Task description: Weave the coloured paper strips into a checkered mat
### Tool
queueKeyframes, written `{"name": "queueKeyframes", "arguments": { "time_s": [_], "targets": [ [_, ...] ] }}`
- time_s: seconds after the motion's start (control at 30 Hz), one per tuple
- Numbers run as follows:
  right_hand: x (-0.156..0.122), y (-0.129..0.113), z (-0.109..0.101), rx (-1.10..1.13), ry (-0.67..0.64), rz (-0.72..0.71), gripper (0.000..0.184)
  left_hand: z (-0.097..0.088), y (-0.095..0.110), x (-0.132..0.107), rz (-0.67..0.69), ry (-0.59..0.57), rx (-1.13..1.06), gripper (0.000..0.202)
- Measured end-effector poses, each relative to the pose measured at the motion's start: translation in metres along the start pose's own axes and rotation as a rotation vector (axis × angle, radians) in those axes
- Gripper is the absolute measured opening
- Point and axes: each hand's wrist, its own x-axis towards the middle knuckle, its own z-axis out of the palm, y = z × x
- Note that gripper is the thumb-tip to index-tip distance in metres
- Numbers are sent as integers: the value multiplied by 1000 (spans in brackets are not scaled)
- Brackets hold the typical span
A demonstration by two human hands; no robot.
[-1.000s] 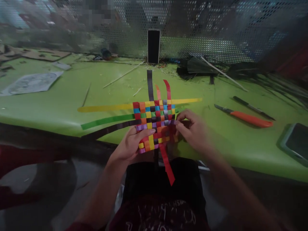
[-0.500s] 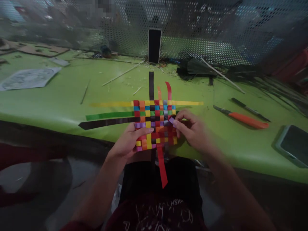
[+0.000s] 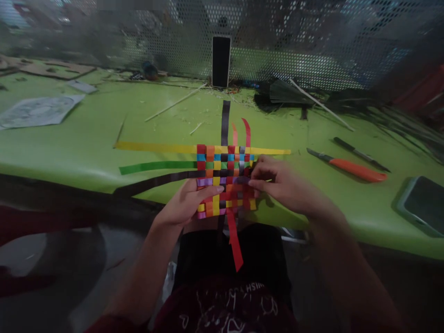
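Observation:
A woven mat of coloured paper strips (image 3: 224, 178) lies at the near edge of the green table (image 3: 86, 138). Long yellow, green and dark strips stick out to its left, dark and red ones to the far side, and a red strip (image 3: 234, 243) hangs off the near edge. My left hand (image 3: 189, 203) grips the mat's lower left part, thumb on top across a purple strip. My right hand (image 3: 284, 187) pinches a strip at the mat's right edge, fingers closed.
An orange-handled knife (image 3: 350, 169) and a dark tool (image 3: 360, 155) lie to the right, with a phone (image 3: 421, 203) at the far right. A black phone (image 3: 221, 61) stands against the perforated back wall. Papers (image 3: 38, 111) and thin sticks lie at the left.
My right hand has shifted slightly left onto the mat's right edge, and the small purple end it held up half a second ago is folded down. The left hand holds still.

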Motion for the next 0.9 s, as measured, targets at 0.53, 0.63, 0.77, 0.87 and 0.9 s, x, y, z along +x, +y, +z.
{"name": "queueKeyframes", "arguments": {
  "time_s": [0.53,0.63,0.77,0.87,0.9],
  "targets": [
    [5,-18,13,-274,87,57,26,-9,0,1,88,-54,264,35],
    [1,-10,20,-102,208,-16,23,-3,2,0,64,-51,147,35],
    [-2,-2,22,-50,257,-118,20,5,5,1,29,-51,21,39],
    [0,0,22,-136,281,-164,21,7,5,1,66,-19,26,41],
    [0,1,22,-112,292,-171,22,6,5,0,71,-13,34,41]
  ]
}}
